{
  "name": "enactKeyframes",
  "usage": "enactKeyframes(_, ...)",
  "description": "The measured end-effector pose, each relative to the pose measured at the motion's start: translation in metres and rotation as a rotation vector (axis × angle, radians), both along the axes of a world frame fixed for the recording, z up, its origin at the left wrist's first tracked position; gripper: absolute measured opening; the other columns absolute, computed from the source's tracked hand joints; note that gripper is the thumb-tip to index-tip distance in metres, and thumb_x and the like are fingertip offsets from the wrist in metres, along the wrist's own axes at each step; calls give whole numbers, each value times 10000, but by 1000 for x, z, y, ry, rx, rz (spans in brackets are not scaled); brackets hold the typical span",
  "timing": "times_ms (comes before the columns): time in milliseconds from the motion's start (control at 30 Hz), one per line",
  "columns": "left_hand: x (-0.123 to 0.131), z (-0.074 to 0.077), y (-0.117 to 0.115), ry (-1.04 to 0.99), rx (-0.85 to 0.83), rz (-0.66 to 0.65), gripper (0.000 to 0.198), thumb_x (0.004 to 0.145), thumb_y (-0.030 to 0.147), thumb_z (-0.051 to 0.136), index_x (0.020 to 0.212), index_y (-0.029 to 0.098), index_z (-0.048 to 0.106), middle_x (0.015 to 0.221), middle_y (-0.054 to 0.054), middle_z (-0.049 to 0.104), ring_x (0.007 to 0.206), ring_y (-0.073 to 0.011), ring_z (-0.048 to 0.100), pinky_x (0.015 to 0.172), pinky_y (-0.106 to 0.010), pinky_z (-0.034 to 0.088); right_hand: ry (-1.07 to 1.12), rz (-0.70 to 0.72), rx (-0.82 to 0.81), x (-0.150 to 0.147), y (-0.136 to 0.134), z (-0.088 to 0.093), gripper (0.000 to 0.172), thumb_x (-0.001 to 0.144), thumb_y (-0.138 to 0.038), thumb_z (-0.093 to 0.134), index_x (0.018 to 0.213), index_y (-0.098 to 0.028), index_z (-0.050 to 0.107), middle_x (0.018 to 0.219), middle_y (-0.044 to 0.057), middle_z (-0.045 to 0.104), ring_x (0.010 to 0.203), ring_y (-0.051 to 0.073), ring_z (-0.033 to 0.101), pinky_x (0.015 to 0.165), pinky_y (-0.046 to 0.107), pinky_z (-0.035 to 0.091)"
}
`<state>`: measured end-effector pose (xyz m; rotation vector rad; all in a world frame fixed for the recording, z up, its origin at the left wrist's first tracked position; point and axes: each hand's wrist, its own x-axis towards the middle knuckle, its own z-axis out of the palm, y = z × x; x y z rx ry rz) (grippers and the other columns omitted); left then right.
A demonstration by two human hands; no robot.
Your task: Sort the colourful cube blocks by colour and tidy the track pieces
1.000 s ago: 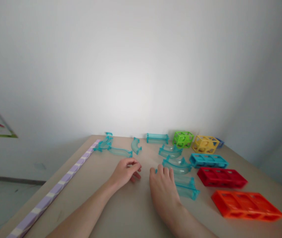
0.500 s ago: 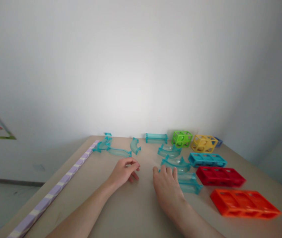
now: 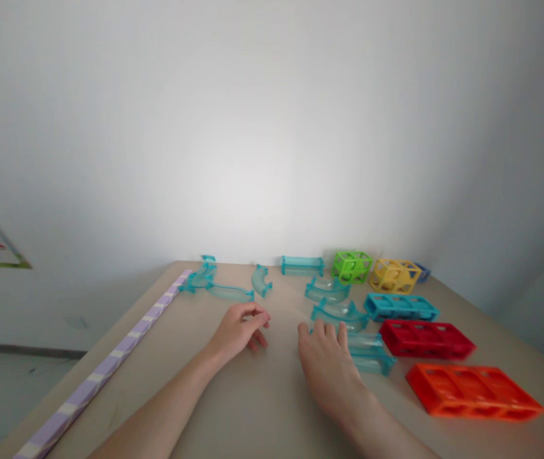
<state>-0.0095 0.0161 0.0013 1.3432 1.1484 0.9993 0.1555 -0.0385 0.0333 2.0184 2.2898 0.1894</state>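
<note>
My left hand (image 3: 237,331) rests on the tan table (image 3: 262,401), fingers curled in with the thumb against the fingertips; I see nothing in it. My right hand (image 3: 327,363) lies palm down with its fingers stretched out. Its outer fingers touch a clear teal straight track piece (image 3: 372,358). Just beyond its fingertips lies a curved teal track piece (image 3: 339,313), with another curved piece (image 3: 327,290) farther back.
More teal track pieces (image 3: 227,292) lie at the back left, and a straight one (image 3: 302,265) sits by the wall. Green (image 3: 352,266) and yellow (image 3: 393,275) cube frames and teal (image 3: 400,308), red (image 3: 425,339) and orange (image 3: 472,398) blocks line the right. A purple striped strip (image 3: 109,366) runs along the table's left edge.
My right hand has slid a little to the right and forward, and the teal straight piece beside it has shifted right with it. My left hand has hardly moved.
</note>
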Motion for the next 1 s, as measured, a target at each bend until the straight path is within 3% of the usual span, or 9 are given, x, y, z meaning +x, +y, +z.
enactKeyframes(300,-2,-5,2,30,72,29,195,751,344,574,741,153,613,759,-23,613,447,-121,602,363,-195,395,-44,75,85,0,-6,1,335,812,-52,494,1099,-125,651,1093,202,616,1125,372,530,1036,622,250)
enactKeyframes(367,-7,-9,6,94,172,148,170,770,313,550,775,161,626,742,-12,603,438,-112,574,384,-205,399,-8,107,142,-4,-7,1,320,819,-59,492,1084,-140,653,1115,200,607,1154,367,511,1050,620,236)
enactKeyframes(433,-16,-13,13,223,297,352,168,773,237,522,863,171,648,768,-8,593,467,-103,551,465,-224,439,54,170,203,-11,-8,-2,337,835,-59,472,1103,-166,645,1190,187,580,1210,349,472,1071,602,221)
enactKeyframes(500,-27,-17,22,409,396,548,304,744,138,497,1000,181,654,834,-21,580,545,-112,549,606,-258,482,111,248,218,-19,-10,-6,361,858,-56,434,1123,-191,639,1234,161,564,1246,321,443,1090,581,213)
enactKeyframes(567,-36,-21,29,594,416,631,457,712,76,481,1131,182,629,874,-43,562,667,-148,570,747,-301,486,130,306,181,-28,-12,-12,363,881,-63,398,1114,-189,646,1203,148,582,1235,307,453,1097,576,209)
enactKeyframes(700,-45,-25,38,758,316,573,529,717,76,479,1220,183,601,933,-87,569,866,-216,588,856,-343,467,118,269,101,-34,-14,-18,310,849,-89,450,1063,-152,664,1105,160,608,1135,328,507,1072,585,239)
enactKeyframes(867,-44,-24,40,749,282,542,491,727,112,508,1197,185,629,961,-101,603,890,-238,606,867,-355,468,115,190,91,-28,-13,-17,311,769,-50,491,1013,-137,664,1042,172,606,1026,334,540,945,508,382)
enactKeyframes(1000,-45,-23,41,727,266,525,486,724,106,511,1189,177,633,941,-98,630,895,-248,607,870,-362,458,125,136,94,-27,-12,-17,317,762,-25,469,992,-133,658,1010,173,603,996,332,545,858,466,422)
